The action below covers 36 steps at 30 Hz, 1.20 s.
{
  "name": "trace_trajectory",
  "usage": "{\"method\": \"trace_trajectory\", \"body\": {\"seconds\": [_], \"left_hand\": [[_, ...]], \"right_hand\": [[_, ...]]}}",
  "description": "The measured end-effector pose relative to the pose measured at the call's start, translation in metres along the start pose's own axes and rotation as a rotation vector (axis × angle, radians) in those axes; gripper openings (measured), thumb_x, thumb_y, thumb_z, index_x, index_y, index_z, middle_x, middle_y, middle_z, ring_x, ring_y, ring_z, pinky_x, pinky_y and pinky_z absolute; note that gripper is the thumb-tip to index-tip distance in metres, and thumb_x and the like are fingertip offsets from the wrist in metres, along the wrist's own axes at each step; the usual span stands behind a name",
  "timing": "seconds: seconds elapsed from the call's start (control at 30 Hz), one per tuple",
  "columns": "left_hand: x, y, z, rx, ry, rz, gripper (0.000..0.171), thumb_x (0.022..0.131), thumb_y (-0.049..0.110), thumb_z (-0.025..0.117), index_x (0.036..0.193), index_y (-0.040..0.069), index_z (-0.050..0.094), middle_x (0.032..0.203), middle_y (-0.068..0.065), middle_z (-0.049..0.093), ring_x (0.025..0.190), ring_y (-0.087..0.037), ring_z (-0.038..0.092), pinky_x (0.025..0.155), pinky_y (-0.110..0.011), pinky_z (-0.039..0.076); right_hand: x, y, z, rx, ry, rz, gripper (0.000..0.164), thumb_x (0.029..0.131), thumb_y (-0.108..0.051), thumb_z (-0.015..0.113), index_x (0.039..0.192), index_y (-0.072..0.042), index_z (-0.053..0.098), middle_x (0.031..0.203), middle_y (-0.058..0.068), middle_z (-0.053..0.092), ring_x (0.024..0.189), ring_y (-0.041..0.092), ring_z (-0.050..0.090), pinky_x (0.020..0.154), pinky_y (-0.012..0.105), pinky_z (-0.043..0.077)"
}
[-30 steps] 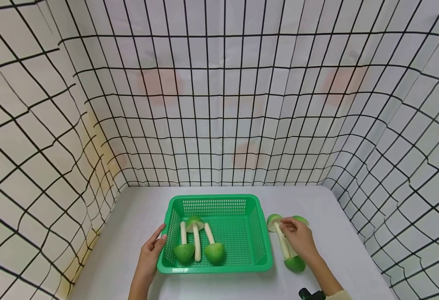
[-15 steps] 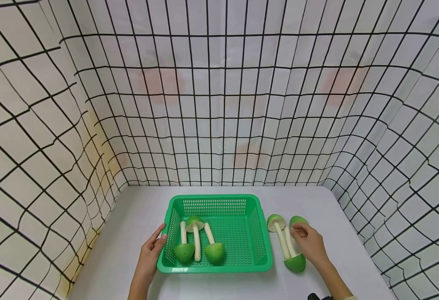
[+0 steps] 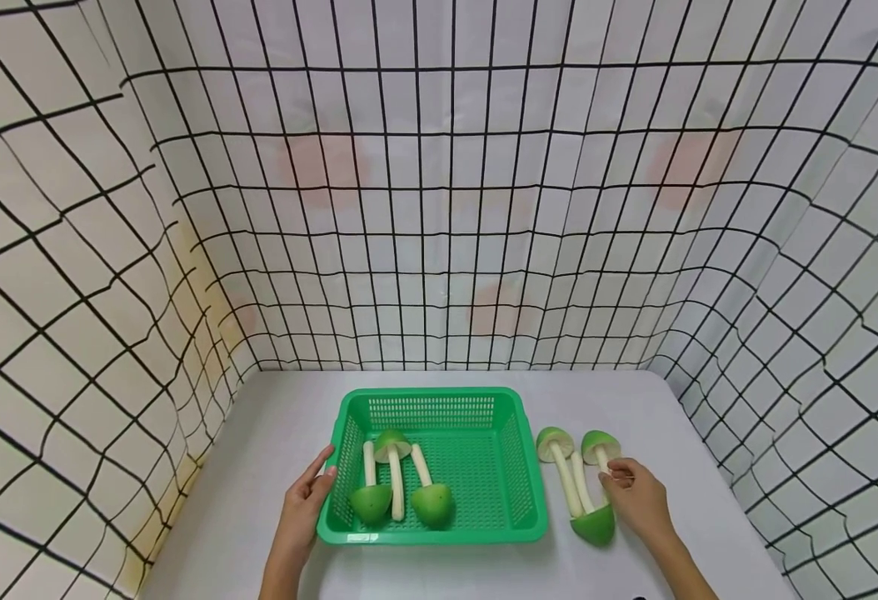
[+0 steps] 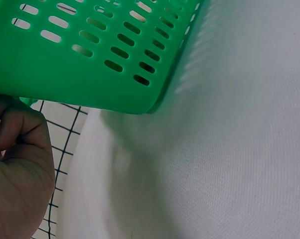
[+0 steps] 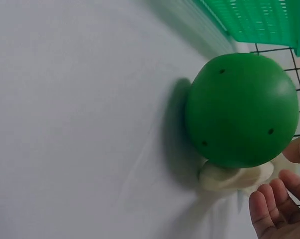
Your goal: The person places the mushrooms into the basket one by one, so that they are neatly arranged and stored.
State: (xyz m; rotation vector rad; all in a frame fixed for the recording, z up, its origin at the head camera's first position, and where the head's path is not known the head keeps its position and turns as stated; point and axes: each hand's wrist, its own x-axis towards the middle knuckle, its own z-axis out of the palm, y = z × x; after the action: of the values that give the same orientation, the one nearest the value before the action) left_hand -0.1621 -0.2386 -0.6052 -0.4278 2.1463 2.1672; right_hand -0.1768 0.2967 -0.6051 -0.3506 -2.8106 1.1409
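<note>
Right hand [image 3: 637, 504] pinches the stem of a mushroom [image 3: 598, 442]! Two others [image 3: 592, 527] crowd its left; gridded wall [image 3: 439, 250] well ahead. Further left, the basket [image 3: 484, 475], three mushrooms [image 3: 433, 505] inside; left hand [image 3: 298, 517] touches its side, whether gripping I can't tell.

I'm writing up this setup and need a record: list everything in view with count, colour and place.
basket: 1, green, centre of the head view
mushrooms in basket: 3, green and cream, left to middle
mushrooms outside: 3, same colours, right of basket
table: 1, white, underneath
mesh: count unclear, black, left, back and right
sheeting: count unclear, white, behind mesh
patches: several, faint red, behind back mesh
dark object: 1, black, cut off at bottom edge
left hand: 1, bare, at basket's left rim
right hand: 1, bare, fingers at rightmost mushroom
</note>
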Motion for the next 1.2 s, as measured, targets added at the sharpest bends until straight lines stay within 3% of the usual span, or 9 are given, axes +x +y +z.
{"method": "trace_trajectory", "body": {"seconds": [0.4,0.93,1.2], "left_hand": [[0.001,-0.001,0.0,-0.01,0.001,-0.013,0.057,0.103,0.043,0.061,0.156,0.031,0.045,0.131,-0.021,0.063,0.105,-0.024,0.069,0.081,-0.034,0.063],[-0.002,0.002,0.002,-0.006,0.004,-0.001,0.058,0.102,0.044,0.063,0.156,0.029,0.046,0.132,-0.021,0.063,0.107,-0.024,0.068,0.081,-0.032,0.062],[0.0,0.001,0.002,-0.011,0.002,-0.005,0.057,0.103,0.042,0.062,0.157,0.03,0.045,0.131,-0.02,0.063,0.106,-0.023,0.068,0.08,-0.032,0.062]], "right_hand": [[0.004,0.025,0.006,-0.015,-0.04,0.033,0.043,0.094,-0.024,0.071,0.124,0.006,0.061,0.111,0.022,0.068,0.1,0.034,0.069,0.076,0.033,0.053],[0.002,0.021,0.005,-0.02,-0.129,0.069,0.047,0.099,-0.026,0.067,0.128,0.01,0.062,0.104,0.015,0.072,0.092,0.022,0.07,0.071,0.027,0.051],[0.002,0.023,0.004,-0.015,-0.124,0.065,0.044,0.098,-0.025,0.067,0.127,0.008,0.063,0.103,0.012,0.072,0.089,0.018,0.068,0.071,0.028,0.05]]}}
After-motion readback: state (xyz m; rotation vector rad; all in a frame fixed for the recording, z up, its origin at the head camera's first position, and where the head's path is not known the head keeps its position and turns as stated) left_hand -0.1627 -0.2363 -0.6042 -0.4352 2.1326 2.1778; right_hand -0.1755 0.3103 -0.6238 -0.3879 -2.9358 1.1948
